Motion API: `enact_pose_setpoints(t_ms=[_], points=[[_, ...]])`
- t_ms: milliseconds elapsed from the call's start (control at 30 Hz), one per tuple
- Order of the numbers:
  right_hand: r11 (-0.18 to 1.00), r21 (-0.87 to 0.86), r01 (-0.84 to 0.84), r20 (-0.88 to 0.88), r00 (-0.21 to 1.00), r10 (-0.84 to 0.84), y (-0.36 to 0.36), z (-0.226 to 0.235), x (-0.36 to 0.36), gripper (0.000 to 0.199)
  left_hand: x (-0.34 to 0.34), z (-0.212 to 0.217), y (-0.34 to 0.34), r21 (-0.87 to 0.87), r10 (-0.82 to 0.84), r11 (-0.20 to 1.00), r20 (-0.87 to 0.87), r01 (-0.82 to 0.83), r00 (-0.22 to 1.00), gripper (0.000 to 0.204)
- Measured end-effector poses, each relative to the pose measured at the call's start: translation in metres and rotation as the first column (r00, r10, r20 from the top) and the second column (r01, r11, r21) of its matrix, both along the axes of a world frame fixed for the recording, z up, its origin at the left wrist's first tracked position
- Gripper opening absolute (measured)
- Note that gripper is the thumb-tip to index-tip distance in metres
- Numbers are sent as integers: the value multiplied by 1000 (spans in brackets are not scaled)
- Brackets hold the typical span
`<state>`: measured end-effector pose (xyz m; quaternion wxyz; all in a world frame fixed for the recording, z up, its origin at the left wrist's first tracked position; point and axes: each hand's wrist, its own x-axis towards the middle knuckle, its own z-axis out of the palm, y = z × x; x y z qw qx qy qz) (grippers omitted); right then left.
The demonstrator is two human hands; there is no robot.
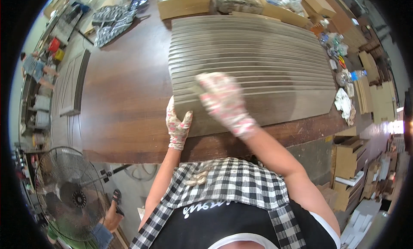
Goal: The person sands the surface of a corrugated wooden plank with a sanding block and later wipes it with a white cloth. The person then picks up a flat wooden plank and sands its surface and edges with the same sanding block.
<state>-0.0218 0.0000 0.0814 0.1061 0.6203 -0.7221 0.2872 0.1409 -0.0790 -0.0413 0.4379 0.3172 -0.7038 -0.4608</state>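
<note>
A grey-brown panel (254, 55) with many parallel ridges lies on the dark brown wooden table; its near strip is smooth. My left hand (177, 127), in a white glove with pink flowers, grips the panel's near left corner, with the thumb over the top and the fingers along the left edge. Over the ridges near the left side is my right hand (223, 100), in a matching glove and smeared by motion. Its fingers are closed round a small grey-brown pad (196, 89), mostly hidden, that meets the panel's surface.
Open cardboard boxes (183, 7) line the table's far edge. A patterned cloth bag (112, 23) lies far left. Plastic bottles (344, 77) and a white rag (343, 101) sit by the right edge. A standing fan (71, 195) is at lower left, with another person (112, 221) behind it.
</note>
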Motion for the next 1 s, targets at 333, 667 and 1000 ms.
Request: enact_pose_setpoints(t_ms=[333,667,1000], points=[[977,-37,208,-132,968,-211,81,-14,-97,28,12,-6,0,21,52,998,60,-53,997,65],[929,-188,320,-249,899,-360,148,-6,-210,25,7,6,11,61,158,983,184,-172,970,67],[931,-31,364,-109,925,-365,231,-6,-307,23,58,-13,0,203,345,893,265,-402,900,50]])
